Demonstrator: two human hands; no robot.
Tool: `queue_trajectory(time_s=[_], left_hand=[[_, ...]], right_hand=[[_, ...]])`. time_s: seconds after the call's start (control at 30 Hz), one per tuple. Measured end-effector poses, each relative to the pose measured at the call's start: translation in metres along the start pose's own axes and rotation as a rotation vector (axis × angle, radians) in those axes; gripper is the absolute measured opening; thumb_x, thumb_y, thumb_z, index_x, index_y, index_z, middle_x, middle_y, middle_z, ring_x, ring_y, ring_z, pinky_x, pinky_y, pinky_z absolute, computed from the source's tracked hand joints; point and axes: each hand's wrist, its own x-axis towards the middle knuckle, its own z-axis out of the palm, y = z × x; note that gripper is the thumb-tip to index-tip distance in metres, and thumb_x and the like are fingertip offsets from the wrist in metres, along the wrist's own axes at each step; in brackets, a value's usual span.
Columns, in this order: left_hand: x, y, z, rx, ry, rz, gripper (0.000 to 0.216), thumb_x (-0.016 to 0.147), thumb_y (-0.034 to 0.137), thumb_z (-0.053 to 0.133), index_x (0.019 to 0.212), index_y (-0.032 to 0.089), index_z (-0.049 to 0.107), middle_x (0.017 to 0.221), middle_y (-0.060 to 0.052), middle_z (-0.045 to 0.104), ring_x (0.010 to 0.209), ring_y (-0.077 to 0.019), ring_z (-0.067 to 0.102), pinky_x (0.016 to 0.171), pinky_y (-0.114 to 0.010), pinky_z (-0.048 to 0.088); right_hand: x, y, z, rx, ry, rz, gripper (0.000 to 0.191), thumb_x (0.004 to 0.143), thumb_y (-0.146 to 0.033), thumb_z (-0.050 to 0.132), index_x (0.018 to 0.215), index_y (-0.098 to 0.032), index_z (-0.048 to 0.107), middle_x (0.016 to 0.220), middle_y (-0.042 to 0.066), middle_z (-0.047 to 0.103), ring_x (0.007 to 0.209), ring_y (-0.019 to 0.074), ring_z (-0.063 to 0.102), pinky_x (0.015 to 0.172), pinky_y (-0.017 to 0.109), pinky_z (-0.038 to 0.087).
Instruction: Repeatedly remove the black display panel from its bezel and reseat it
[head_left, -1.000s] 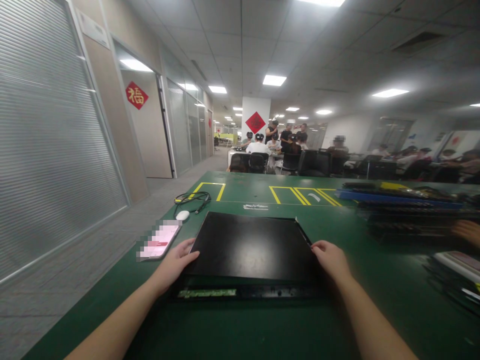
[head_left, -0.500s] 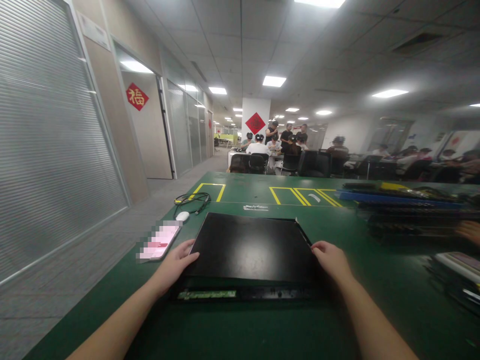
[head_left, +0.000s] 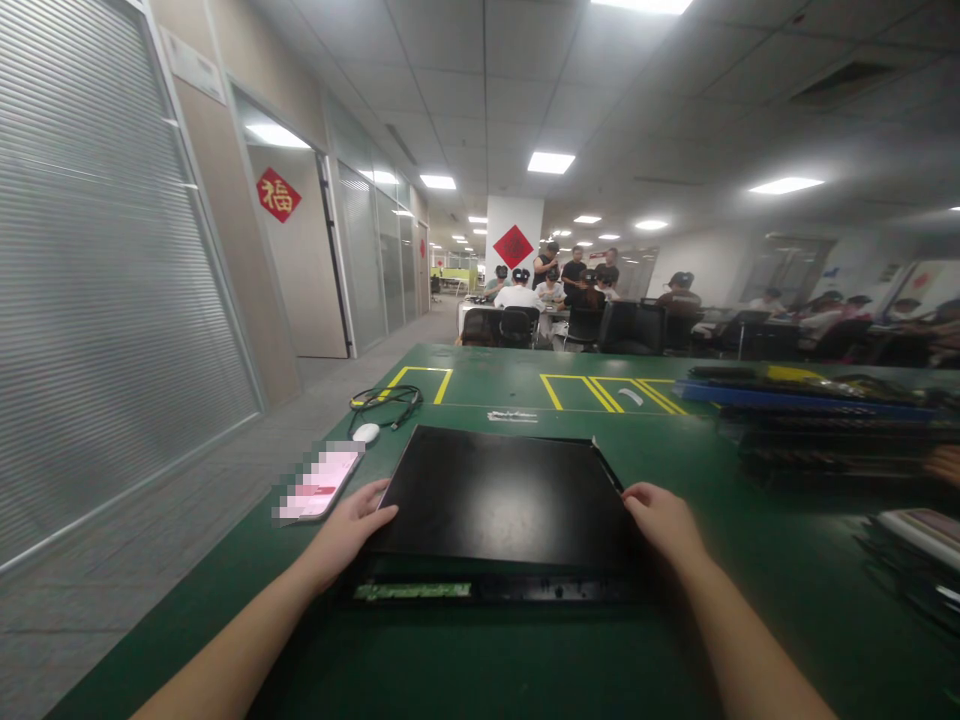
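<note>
A flat black display panel [head_left: 504, 500] lies in front of me, seated in a dark frame whose near strip [head_left: 540, 588] shows below it. That strip carries a narrow green circuit board [head_left: 412, 591]. My left hand [head_left: 356, 525] grips the panel's left edge, thumb on top and fingers at the side and partly hidden. At the right edge, my right hand [head_left: 664, 515] pinches the rim between thumb and fingers.
On the green table [head_left: 450, 660], a phone [head_left: 322, 485], a white mouse [head_left: 366, 433] and a coiled black cable [head_left: 386, 400] lie left. Blurred stacks of dark parts [head_left: 817, 430] and a pile of devices [head_left: 919, 545] stand right, with another person's hand [head_left: 943, 465] at the edge.
Both hands and the panel stay in the same place. The view has shifted very slightly.
</note>
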Motion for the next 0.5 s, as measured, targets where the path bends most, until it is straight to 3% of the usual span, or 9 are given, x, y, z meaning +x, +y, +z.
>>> queue_trajectory(time_s=[0.5], left_hand=[[0.0001,-0.0019,0.0007,-0.004,-0.006,0.018,0.065,0.059,0.03,0.088,0.117,0.016,0.06,0.1,-0.013,0.08,0.101,-0.0341,0.074,0.095,-0.044,0.054]], right_hand=[[0.0,-0.0054,-0.004,-0.049,-0.033,-0.019,0.025,0.08,-0.029,0.051,0.084,-0.026,0.075,0.089,0.004,0.076,0.084,0.0217,0.068,0.069,0.029,0.044]])
